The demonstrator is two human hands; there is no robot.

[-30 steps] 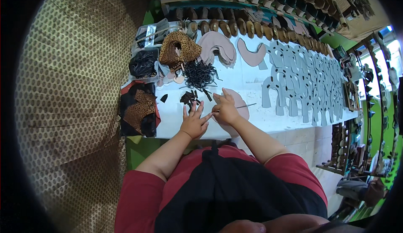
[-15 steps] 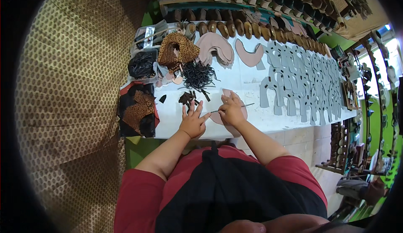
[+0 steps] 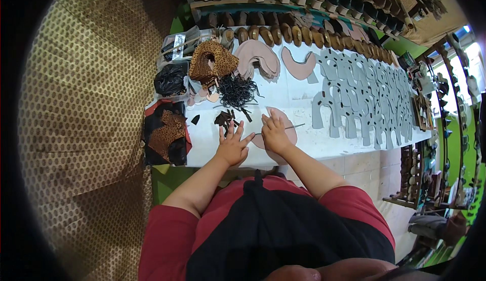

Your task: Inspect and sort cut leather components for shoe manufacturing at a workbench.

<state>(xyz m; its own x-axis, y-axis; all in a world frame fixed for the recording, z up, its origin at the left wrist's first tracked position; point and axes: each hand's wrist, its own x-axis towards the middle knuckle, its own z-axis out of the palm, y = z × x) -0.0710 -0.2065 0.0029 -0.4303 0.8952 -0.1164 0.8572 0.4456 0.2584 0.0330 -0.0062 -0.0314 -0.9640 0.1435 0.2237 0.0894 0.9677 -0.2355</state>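
A pink curved shoe-upper piece (image 3: 288,120) lies near the table's front edge, partly hidden under my right hand (image 3: 276,136). A thin dark strip (image 3: 297,126) runs across it, sticking out on the right of that hand. My right hand rests over the strip with its fingers stretched forward, pressing on the piece. My left hand (image 3: 233,147) lies spread beside it on the table. Its thumb reaches the strip's left end at the edge of the pink piece. Just beyond the left fingers are short dark strips (image 3: 223,119) in a small heap.
A tangle of black strips (image 3: 236,91), leopard-print material (image 3: 214,59) and stacked pink pieces (image 3: 255,58) lie farther back. Grey cut pieces (image 3: 349,93) cover the table's right side. Shoe lasts (image 3: 296,35) line the back; a black bag (image 3: 171,78) sits at left.
My right hand has slid slightly left along the strip, and its fingers are straighter. My left hand has stayed in nearly the same place.
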